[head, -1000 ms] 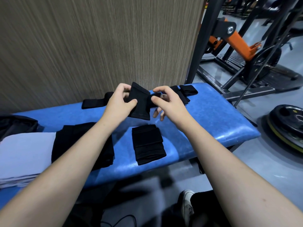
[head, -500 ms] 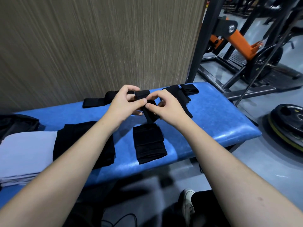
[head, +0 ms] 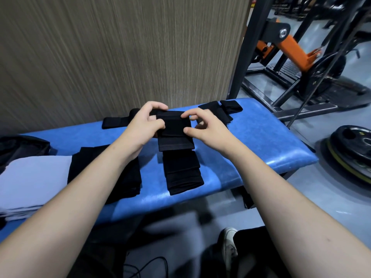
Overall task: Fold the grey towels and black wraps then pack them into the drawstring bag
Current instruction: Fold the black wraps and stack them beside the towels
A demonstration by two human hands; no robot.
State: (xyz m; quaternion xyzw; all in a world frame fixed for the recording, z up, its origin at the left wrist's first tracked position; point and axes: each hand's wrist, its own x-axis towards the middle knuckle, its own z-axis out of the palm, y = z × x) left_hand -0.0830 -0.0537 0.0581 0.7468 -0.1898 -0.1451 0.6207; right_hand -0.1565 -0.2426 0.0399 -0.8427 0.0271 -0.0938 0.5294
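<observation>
Fingers (head: pixel 160 125) of your left hand (head: pixel 143 125) and right hand (head: pixel 202 127) pinched one wrap (head: pixel 174 133) over the bench (head: pixel 261 137), squaring its fold; another folded wrap (head: pixel 182 171) lay just below.

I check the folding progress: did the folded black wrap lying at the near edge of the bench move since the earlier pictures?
No. The folded wrap lies at the same spot on the blue bench; only the camera shifted slightly.

Left hand (head: pixel 143 122) and right hand (head: pixel 206 127) pinch a black wrap (head: pixel 174 131) above the blue bench (head: pixel 261 137).
</observation>
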